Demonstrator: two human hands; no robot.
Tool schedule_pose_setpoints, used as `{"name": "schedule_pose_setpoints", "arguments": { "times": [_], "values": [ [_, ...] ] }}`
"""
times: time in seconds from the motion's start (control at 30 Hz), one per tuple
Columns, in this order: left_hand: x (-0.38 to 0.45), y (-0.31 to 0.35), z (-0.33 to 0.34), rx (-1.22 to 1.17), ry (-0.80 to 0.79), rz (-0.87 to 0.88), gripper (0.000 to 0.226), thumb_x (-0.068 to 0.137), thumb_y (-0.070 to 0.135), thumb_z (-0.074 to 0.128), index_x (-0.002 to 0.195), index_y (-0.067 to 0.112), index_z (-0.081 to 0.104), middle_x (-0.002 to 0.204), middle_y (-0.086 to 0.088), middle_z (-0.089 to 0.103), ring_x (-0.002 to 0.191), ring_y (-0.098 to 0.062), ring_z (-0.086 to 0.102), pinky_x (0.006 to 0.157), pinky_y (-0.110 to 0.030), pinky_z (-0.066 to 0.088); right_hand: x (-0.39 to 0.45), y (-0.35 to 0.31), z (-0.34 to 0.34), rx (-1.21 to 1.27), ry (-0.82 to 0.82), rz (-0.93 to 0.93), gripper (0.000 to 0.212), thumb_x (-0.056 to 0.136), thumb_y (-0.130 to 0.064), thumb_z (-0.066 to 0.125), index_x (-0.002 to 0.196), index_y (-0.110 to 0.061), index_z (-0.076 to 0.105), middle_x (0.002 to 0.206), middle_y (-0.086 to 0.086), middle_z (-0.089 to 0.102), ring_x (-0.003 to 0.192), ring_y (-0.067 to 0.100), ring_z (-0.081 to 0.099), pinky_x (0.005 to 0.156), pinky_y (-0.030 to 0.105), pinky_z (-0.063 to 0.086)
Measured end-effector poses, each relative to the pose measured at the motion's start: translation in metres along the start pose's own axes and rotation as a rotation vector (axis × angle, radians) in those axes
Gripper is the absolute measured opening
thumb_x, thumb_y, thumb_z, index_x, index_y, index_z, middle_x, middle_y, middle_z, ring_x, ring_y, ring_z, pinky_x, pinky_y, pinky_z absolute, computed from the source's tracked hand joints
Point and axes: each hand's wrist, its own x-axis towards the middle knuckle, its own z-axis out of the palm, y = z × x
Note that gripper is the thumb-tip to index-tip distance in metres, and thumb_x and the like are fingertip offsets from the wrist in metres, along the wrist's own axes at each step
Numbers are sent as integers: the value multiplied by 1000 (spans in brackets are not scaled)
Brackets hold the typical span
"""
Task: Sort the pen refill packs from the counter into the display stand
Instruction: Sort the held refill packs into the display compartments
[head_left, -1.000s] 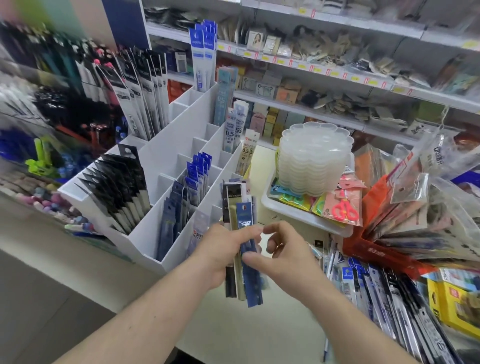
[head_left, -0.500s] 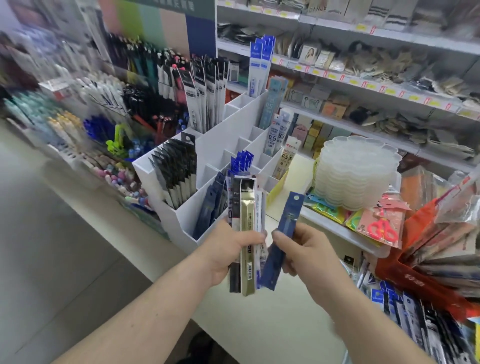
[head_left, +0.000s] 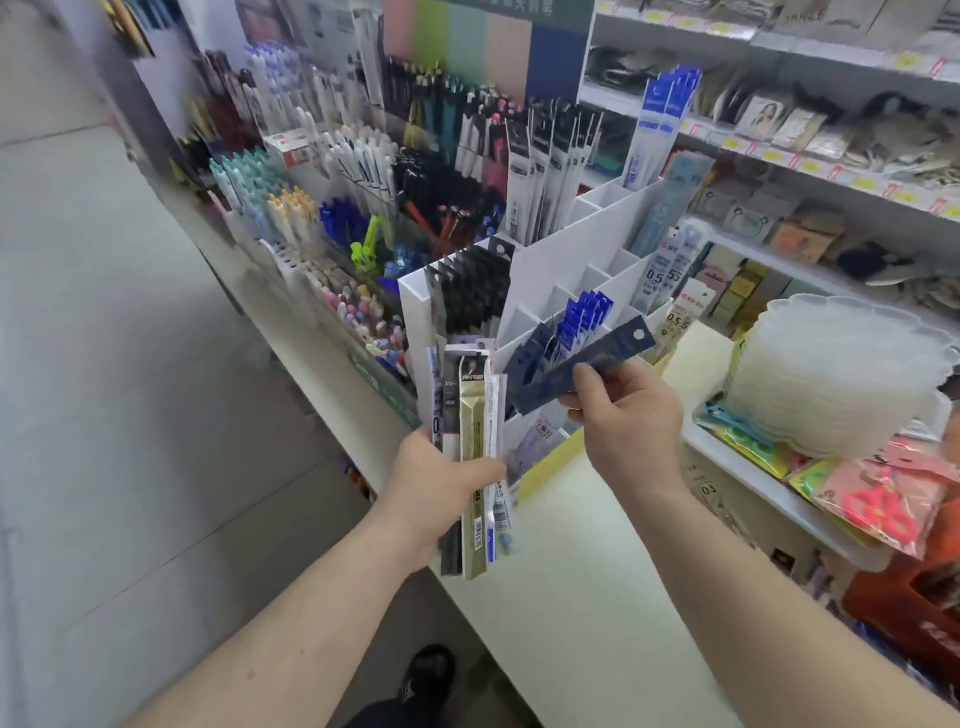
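While the left hand (head_left: 441, 483) gripped a fanned bundle (head_left: 470, 457) | right hand (head_left: 623, 415) pinched a navy pack (head_left: 582, 366) over the stand (head_left: 540, 275) | stand packs (head_left: 670, 296) read "0.5".

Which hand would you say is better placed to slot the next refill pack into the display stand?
Right. The right hand already pinches a single dark blue pack beside the white display stand, while the left hand grips the remaining bundle.
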Motion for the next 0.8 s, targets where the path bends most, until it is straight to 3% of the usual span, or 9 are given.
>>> {"name": "schedule_pose_setpoints", "arguments": {
  "times": [0.07,0.17,0.27,0.4,0.47,0.57,0.63,0.7,0.8],
  "values": [
    [0,0,-2,9,6,20,28,79,-4,75,101,11,70,89,-3,77,85,-21,74,76,-36,60,3,6,15,-42,-29,-22,13,91,-25,64,79,-28,68,76,-3,74,75,21,73,77,50,59],
    [3,0,-4,54,-14,76,23,78,-2,76,96,10,70,82,-1,76,77,-16,72,67,-29,57,5,16,31,-168,-63,-82,15,90,-23,68,79,-14,72,69,1,70,69,24,67,71,44,56],
    [8,3,-6,80,-78,129,19,80,-1,75,91,12,69,73,3,72,69,-9,68,62,-24,52,4,20,42,-447,-144,-198,22,87,-20,71,70,-7,69,62,6,62,62,27,54,60,37,48],
    [14,10,-7,117,-182,179,29,73,11,78,101,15,70,87,-2,76,85,-20,73,80,-43,59,7,19,48,-692,-403,-147,11,82,-4,66,84,-7,76,63,-2,59,64,18,54,57,25,41],
    [18,15,-6,124,-232,196,38,67,16,76,104,15,70,90,-2,77,90,-21,73,85,-45,59,11,24,51,-779,-449,-131,13,82,-1,65,92,-3,72,79,4,66,80,23,64,67,25,50],
    [24,21,-3,105,-292,198,43,64,17,75,107,13,69,89,-2,76,89,-21,73,87,-46,59,14,20,49,-700,-464,-6,20,88,-2,63,107,3,67,104,19,69,99,36,66,87,46,55],
    [29,24,3,100,-330,203,42,65,16,76,106,14,69,89,-3,76,89,-21,73,87,-47,58,14,13,40,-660,-427,18,14,87,-7,66,100,-5,73,91,7,72,88,27,68,81,41,58],
    [32,26,10,101,-373,189,41,66,16,75,106,15,69,92,-4,76,91,-21,73,87,-47,58,11,5,21,-470,-264,98,6,86,-16,71,86,-16,77,72,-7,70,70,15,66,67,35,58],
    [37,26,24,83,-436,110,44,63,18,78,106,14,68,93,-6,75,90,-24,73,85,-50,59,-4,-9,-12,-107,52,234,19,88,-18,70,70,-11,71,56,-2,57,55,13,48,54,30,42]
  ]
}}
